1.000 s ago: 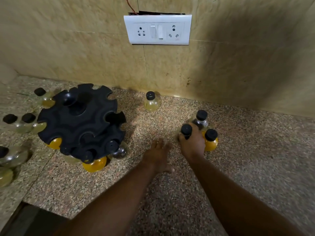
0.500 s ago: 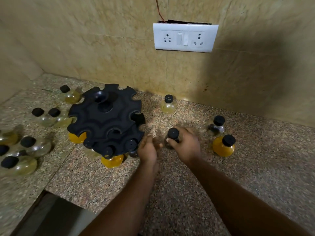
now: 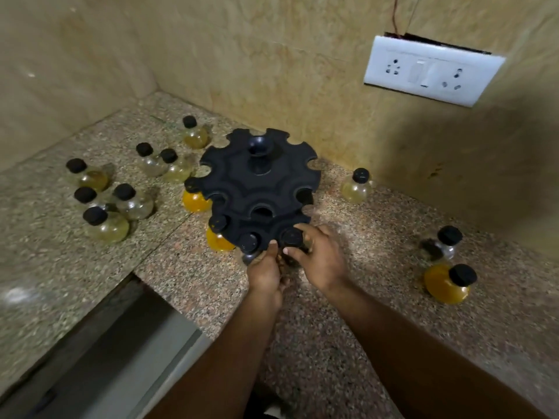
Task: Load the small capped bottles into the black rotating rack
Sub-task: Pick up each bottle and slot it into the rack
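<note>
Head view: the black rotating rack (image 3: 257, 189) stands on the speckled granite counter (image 3: 378, 237) near the tiled wall (image 3: 272, 71), its notched upper tier above a lower tier. Both hands meet at the rack's near edge. The right hand (image 3: 322, 260) has its grip closed on a small bottle with a black cap (image 3: 292, 237), thumb and fingertips pinching around the neck just under the cap, the bottle sitting at a notch of the lower tier; its body is mostly hidden behind the fingers. The left hand (image 3: 266, 272) rests just beside it, fingertips touching the rim of the rack below a seated cap (image 3: 249, 241); whether its grip is closed on anything cannot be told.

Further round the lower tier hang two orange-filled bottles, one at the near left (image 3: 218, 240) and one farther left (image 3: 195, 201).

Loose bottles stand on the counter: a pale one (image 3: 357, 189) right of the rack by the wall, a clear one (image 3: 444, 243) and an orange one (image 3: 447, 284) well apart at the right, and a group of seven pale ones (image 3: 121, 192) spread across the left side. A white socket-and-switch plate (image 3: 429, 71) is fixed to the wall, upper right.
</note>
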Demonstrator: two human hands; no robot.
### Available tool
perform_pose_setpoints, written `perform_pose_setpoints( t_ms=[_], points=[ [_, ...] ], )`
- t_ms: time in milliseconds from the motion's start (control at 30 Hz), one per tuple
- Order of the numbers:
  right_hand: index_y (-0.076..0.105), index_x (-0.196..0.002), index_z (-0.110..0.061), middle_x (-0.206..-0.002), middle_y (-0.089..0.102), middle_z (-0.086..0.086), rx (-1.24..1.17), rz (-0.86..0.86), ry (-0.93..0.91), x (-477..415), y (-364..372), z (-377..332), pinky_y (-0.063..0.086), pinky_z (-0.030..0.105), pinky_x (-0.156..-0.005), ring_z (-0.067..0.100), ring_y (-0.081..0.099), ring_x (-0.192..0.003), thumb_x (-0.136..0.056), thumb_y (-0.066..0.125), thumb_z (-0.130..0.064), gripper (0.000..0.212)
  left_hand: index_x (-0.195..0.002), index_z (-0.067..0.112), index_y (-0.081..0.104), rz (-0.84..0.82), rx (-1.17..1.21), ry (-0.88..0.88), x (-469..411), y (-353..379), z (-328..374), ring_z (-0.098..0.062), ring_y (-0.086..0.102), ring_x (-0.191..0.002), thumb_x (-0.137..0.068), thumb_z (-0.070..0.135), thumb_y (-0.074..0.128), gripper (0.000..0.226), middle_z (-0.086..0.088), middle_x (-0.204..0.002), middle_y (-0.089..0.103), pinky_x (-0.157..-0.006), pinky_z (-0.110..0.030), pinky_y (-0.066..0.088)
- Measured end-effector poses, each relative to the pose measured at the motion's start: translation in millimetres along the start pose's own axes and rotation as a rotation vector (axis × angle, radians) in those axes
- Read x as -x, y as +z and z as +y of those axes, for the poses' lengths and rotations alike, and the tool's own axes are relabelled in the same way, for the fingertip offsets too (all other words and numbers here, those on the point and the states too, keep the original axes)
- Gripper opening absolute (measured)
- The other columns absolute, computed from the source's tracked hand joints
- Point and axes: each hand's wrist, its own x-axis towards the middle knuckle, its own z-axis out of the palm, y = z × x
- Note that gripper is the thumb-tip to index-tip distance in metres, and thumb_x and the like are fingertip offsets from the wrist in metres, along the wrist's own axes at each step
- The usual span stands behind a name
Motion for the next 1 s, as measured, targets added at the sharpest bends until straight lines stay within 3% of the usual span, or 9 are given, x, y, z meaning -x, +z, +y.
perform_pose_setpoints(
  t_ms=[100, 267, 667, 833, 1000],
  points=[
    [0.062, -0.131, -0.032, -0.123, 0.057, 0.000, -0.047, -0.001, 0.011, -3, 10, -8, 0.050, 0.031, -0.089, 0.020, 0.060, -0.109, -0.079, 0.082, -0.041, 0.057, -0.091, 0.017, 0.071, 0.000, -0.059, -0.053, 2, -11, 11, -0.013, 0.055, -0.051, -0.099, 0.036, 0.060, 0.024, 0.000, -0.068, 0.063, -0.049, -0.024, 0.041],
    [0.062, -0.129, -0.032, -0.114, 0.059, -0.003, -0.053, 0.026, 0.013, -4, 21, -15, 0.047, 0.031, -0.084, 0.019, 0.059, -0.103, -0.078, 0.084, -0.040, 0.056, -0.085, 0.017, 0.064, -0.047, 0.077, -0.145, 2, -19, 21, -0.007, 0.042, -0.044, -0.102, 0.047, 0.048, 0.038, 0.007, -0.055, 0.053, -0.044, -0.023, 0.030],
    [0.061, -0.110, -0.038, -0.104, 0.066, -0.004, -0.234, 0.075, 0.121, -12, 23, -2, 0.057, 0.033, -0.077, 0.015, 0.065, -0.091, -0.072, 0.089, -0.037, 0.048, -0.082, 0.024, 0.061, -0.257, -0.221, -0.255, 4, -32, 38, -0.010, 0.048, -0.059, -0.100, 0.053, 0.047, 0.036, 0.009, -0.060, 0.050, -0.054, -0.025, 0.033],
    [0.056, -0.103, -0.042, -0.102, 0.067, -0.003, -0.255, 0.105, 0.178, -9, 18, 7, 0.059, 0.034, -0.070, 0.014, 0.067, -0.087, -0.066, 0.092, -0.043, 0.051, -0.083, 0.023, 0.058, -0.279, -0.267, -0.224, 3, -22, 35, -0.010, 0.045, -0.054, -0.102, 0.048, 0.047, 0.033, 0.009, -0.059, 0.048, -0.051, -0.025, 0.030],
    [0.048, -0.126, -0.035, -0.102, 0.065, -0.009, -0.168, 0.027, 0.136, -1, 1, 17, 0.049, 0.028, -0.073, 0.014, 0.064, -0.093, -0.075, 0.085, -0.046, 0.064, -0.089, 0.014, 0.065, -0.132, -0.400, -0.023, 9, -13, 23, -0.014, 0.052, -0.051, -0.103, 0.032, 0.048, 0.028, 0.001, -0.065, 0.062, -0.044, -0.021, 0.033]
  ],
)
